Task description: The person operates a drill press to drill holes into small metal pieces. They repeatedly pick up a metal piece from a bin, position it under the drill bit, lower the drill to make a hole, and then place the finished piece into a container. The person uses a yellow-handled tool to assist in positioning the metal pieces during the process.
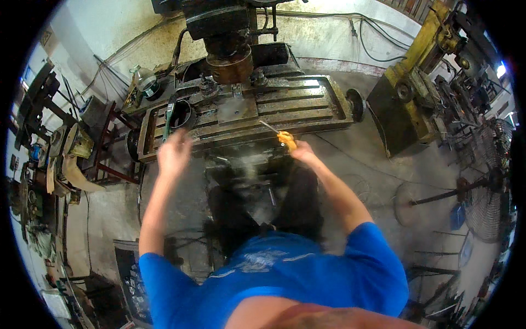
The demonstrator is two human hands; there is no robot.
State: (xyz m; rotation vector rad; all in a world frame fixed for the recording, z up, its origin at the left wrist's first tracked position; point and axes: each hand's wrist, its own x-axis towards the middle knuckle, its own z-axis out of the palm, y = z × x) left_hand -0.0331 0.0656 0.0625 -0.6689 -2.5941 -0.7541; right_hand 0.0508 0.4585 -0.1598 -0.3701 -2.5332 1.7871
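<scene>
A dark round bowl [190, 119] is set on the left part of the slotted bench [307, 112], left of the frame's centre; its contents are too dark to be made out. A green strip-like tool [169, 116] is seen at its left side. At the upper left, a clear plastic bottle [147, 82] is seen, its lower part dark. Mid-bench, a flat metal plate [237, 111] is overhung by the spindle head [230, 63]. A pedestal fan [487, 181] is placed at the right. In the centre, a yellow tool [286, 139] with a thin metal stem is clamped in the right hand's [303, 152] grip. The left hand [174, 156] is blurred below the green strip-like tool; whether its grip is closed cannot be told.
</scene>
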